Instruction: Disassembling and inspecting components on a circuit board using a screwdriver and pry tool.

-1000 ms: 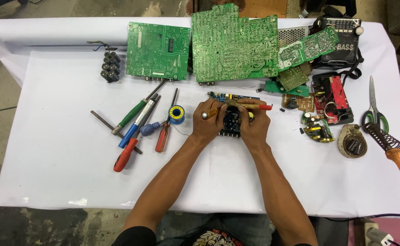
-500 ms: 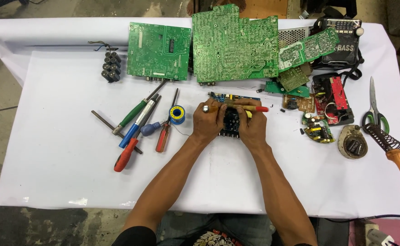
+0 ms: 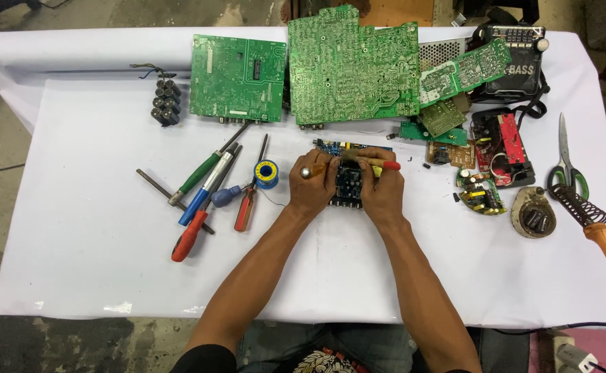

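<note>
A table [image 3: 75, 276] draped in white cloth fills the view, with the biggest thing on it, a large green circuit board [image 3: 351, 65], lying at the far edge beside a smaller square green board [image 3: 237, 77]. To the right of these sit a tilted narrow green board [image 3: 465, 69], a dark radio [image 3: 517, 59] and a red-and-black opened device [image 3: 500, 146]. At the right edge lie a soldering iron with an orange handle [image 3: 603, 231] and green-handled scissors [image 3: 565, 162], with a round dark part [image 3: 532, 215] and a small round board [image 3: 479, 195] close by. Left of centre a row of screwdrivers [image 3: 203, 183] with green, blue and red handles lies slanted, next to a blue spool of solder wire [image 3: 267, 174]; a block of black capacitors [image 3: 165, 102] sits farther left. In the middle, both hands meet over a small dark circuit module [image 3: 348, 186] resting on the table in front of the big board. The left hand [image 3: 313, 183] is curled around the module's left side, and the right hand [image 3: 382, 190] is closed on its right side while also gripping a red-and-yellow-handled tool [image 3: 379, 163] that lies across the top of the module.
</note>
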